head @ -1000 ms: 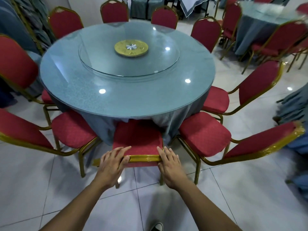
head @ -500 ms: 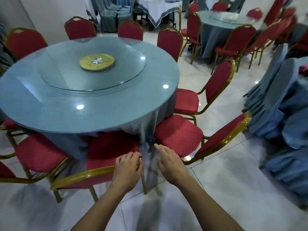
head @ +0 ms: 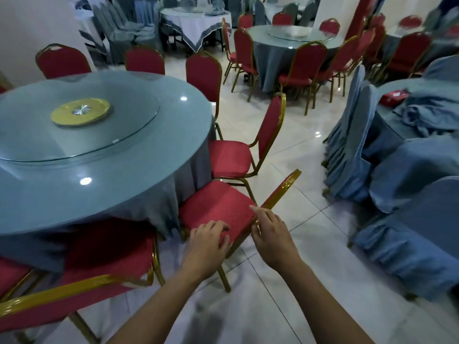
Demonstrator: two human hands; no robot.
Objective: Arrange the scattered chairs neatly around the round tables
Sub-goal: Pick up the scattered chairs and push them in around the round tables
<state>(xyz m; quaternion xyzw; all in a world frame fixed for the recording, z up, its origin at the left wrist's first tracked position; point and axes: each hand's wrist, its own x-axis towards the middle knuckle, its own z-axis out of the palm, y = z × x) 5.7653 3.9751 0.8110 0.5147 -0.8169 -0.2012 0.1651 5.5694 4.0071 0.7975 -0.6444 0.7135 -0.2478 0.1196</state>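
Although its padded red seat is soft, the chair (head: 218,207) just ahead of both hands is judged rigid, fairly light and slick along its glossy gold frame; best gripped at the backrest's top rail. Seat tucked partly beneath the round table (head: 104,170). Left hand (head: 207,242) hovers over the seat, fingers loosely curled, empty; right hand (head: 272,238) open, fingertips touching the frame.

Glossy glass top on the round table (head: 104,184), matt red cloth and shiny gold metal chair (head: 223,207), glossy floor tiles (head: 285,306).
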